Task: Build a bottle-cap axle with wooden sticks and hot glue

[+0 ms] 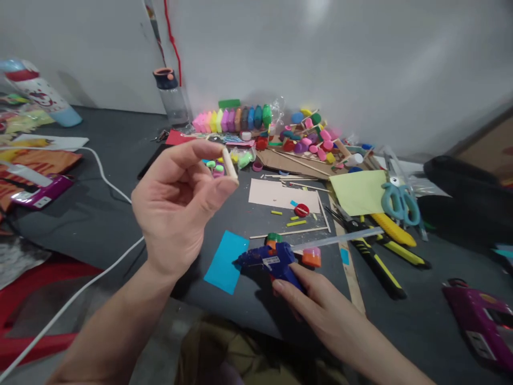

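Note:
My left hand (178, 203) is raised above the dark table (120, 160), pinching a short wooden stick (230, 163) between thumb and forefinger. My right hand (316, 307) rests low on the table, fingers wrapped on the handle of a blue glue gun (270, 259) that lies with its nozzle pointing left and a clear glue stick (340, 239) trailing out to the right. A blue paper rectangle (225, 262) lies just left of the gun.
Craft clutter fills the back: a row of coloured clay blocks (232, 118), bottle caps, wooden sticks, a pink card (280, 195), yellow-green paper (358, 191), teal scissors (399, 202), yellow cutters (385, 251). A purple glue gun (479, 321) lies right. A white cable (100, 262) crosses left.

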Demonstrator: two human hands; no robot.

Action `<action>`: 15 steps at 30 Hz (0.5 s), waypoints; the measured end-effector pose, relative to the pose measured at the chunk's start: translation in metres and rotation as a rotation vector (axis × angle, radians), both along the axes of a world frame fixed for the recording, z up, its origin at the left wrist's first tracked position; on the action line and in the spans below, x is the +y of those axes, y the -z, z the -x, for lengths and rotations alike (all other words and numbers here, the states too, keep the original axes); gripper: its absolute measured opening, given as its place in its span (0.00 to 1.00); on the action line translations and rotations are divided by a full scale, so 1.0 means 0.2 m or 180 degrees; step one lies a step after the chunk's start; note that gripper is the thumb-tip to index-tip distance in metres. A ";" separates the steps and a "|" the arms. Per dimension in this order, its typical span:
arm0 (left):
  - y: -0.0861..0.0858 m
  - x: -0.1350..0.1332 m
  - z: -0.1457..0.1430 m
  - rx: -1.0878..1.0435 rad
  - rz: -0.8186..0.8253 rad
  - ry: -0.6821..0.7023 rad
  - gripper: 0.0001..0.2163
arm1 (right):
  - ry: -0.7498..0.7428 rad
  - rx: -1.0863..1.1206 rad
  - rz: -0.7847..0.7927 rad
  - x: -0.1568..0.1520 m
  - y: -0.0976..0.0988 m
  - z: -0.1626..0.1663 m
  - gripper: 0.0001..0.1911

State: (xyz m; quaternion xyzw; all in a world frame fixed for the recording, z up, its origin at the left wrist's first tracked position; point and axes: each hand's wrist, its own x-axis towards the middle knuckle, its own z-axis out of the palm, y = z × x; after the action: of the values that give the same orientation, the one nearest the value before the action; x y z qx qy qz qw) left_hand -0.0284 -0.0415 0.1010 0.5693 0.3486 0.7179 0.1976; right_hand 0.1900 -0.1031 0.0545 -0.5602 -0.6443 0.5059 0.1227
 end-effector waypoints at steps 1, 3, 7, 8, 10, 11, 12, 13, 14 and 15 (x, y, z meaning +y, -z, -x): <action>0.01 -0.02 0.03 -0.0017 0.0038 0.0004 0.08 | 0.0003 -0.0065 -0.0011 0.00 0.01 0.02 0.19; 0.04 -0.07 0.08 -0.0112 0.0027 -0.0046 0.09 | 0.0021 -0.0187 -0.0067 0.02 0.01 0.07 0.17; 0.09 -0.13 0.17 -0.0313 0.0059 -0.0048 0.12 | 0.0123 -0.0205 -0.0384 0.11 0.01 0.20 0.15; 0.10 -0.14 0.19 -0.0346 0.0089 -0.0068 0.12 | 0.0136 -0.0165 -0.0435 0.15 0.02 0.24 0.15; 0.11 -0.15 0.23 -0.0399 0.0156 -0.0134 0.12 | 0.0125 -0.0076 -0.0463 0.23 0.04 0.33 0.16; 0.11 -0.16 0.24 -0.0427 0.0193 -0.0174 0.11 | 0.0112 -0.0010 -0.0465 0.28 0.05 0.38 0.16; 0.12 -0.15 0.26 -0.0462 0.0229 -0.0208 0.11 | 0.0100 0.0083 -0.0460 0.32 0.07 0.44 0.16; 0.12 -0.15 0.27 -0.0503 0.0258 -0.0238 0.11 | 0.0107 0.0184 -0.0448 0.37 0.09 0.50 0.15; 0.13 -0.15 0.29 -0.0541 0.0268 -0.0266 0.11 | 0.0124 0.0297 -0.0422 0.41 0.11 0.55 0.15; 0.13 -0.15 0.30 -0.0570 0.0260 -0.0294 0.11 | 0.0169 0.0413 -0.0369 0.44 0.12 0.59 0.14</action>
State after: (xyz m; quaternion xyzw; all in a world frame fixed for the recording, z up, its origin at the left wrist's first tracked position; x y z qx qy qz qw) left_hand -0.0891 -0.0707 0.0747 0.4777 0.3844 0.7594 0.2177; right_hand 0.0718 -0.0143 0.0297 -0.5351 -0.6482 0.4995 0.2098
